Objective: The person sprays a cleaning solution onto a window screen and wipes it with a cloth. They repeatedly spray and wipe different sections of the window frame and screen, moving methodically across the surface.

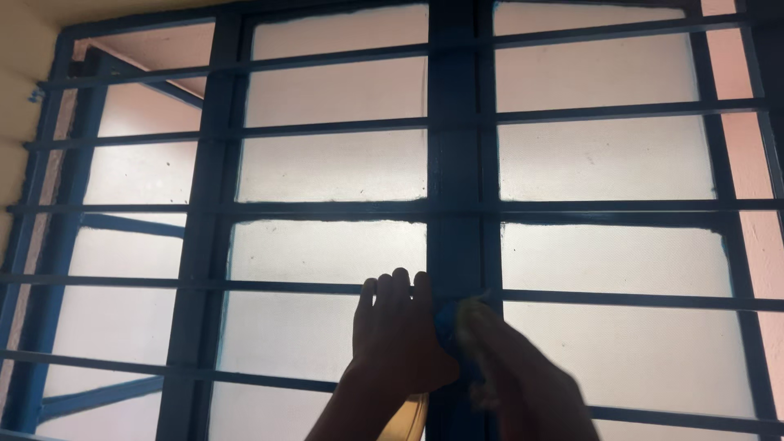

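While the left hand point(398, 331) lies flat with fingers together and nothing in its grasp, pressed against the frosted glass point(327, 257) just left of the window's thick middle post point(453, 163), the right hand point(510, 371) closes around a yellowish cloth point(474, 314) and holds it against that post. A blue object point(445, 322) shows between the hands, too dark to identify. Thin blue bars point(572, 114) cross the window level, left and right of the post. A pale wall point(16, 65) lies far left.

Backlit frosted window point(335, 163) behind dark blue bars point(327, 128), cream wall point(20, 49) at left.
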